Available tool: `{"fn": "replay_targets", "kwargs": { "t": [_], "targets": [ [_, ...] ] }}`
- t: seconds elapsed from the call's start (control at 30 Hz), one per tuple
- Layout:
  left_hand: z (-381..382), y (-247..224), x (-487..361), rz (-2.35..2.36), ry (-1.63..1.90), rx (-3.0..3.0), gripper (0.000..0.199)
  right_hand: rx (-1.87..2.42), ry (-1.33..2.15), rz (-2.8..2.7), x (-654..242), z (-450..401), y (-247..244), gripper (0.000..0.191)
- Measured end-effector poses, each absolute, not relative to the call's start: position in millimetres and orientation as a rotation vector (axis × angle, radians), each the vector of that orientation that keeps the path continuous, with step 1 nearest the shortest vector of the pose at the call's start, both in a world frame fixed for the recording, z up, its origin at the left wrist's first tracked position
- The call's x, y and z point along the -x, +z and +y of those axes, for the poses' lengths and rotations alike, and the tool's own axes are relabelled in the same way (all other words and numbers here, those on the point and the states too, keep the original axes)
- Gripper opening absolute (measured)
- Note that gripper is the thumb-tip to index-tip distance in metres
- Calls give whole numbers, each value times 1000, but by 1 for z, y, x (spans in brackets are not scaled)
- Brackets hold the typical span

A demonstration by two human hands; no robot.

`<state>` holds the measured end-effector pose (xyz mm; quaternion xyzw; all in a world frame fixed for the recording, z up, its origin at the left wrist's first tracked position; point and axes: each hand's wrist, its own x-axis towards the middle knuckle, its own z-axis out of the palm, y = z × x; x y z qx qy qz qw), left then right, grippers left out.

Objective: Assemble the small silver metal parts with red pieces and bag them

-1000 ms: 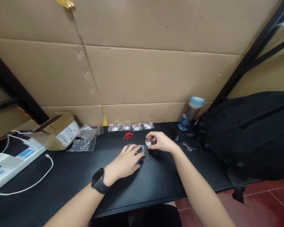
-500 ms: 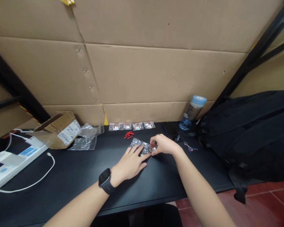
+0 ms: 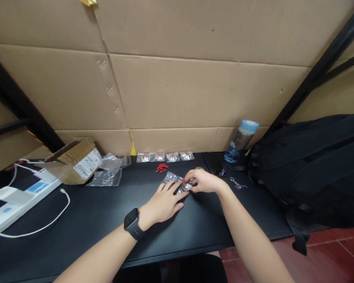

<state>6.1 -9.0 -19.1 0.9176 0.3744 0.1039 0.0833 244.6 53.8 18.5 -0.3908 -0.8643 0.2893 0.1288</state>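
My left hand (image 3: 165,202), a dark watch on its wrist, lies with fingers spread over a clear plastic bag (image 3: 170,176) and presses it against the black tabletop. At the bag's right end, my right hand (image 3: 205,181) pinches a small round shiny disc (image 3: 186,186) with a red piece on it. The disc is up against the bag; I cannot tell how far inside it sits. Just beyond the bag lies a small heap of red cords (image 3: 162,168). Several bagged silver discs (image 3: 159,157) with red bits stand in a row at the back.
On the left are a torn cardboard box (image 3: 82,165), flat clear bags (image 3: 106,177) and a white power strip (image 3: 26,200) with a cable. To the right are a phone (image 3: 214,165), a water bottle (image 3: 238,143), a small keychain (image 3: 238,184) and a black backpack (image 3: 312,169).
My right hand has moved the disc slightly left, closer over the bag and against my left fingertips. My left hand stays spread on the bag.
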Motion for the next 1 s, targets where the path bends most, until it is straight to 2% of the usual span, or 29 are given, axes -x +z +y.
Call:
{"fn": "replay_targets", "kwargs": {
  "t": [0.07,0.23,0.33,0.53,0.8,1.0],
  "targets": [
    [-8,-19,-5,1103,306,-2729,50,1136,854,-2488,-243,54,17,36],
    [-7,-20,-3,1095,329,-2695,52,1348,576,-2455,-236,59,14,31],
    [-6,-18,-2,1093,305,-2684,51,1390,703,-2406,-235,60,14,30],
    [-4,-14,-3,1091,267,-2682,51,1215,954,-2388,-236,59,12,17],
    [-6,-17,-6,1116,328,-2718,51,1295,383,-2326,-212,63,-6,20],
    [-7,-14,-4,1135,323,-2689,49,1205,335,-2296,-198,63,-20,21]
  ]
}}
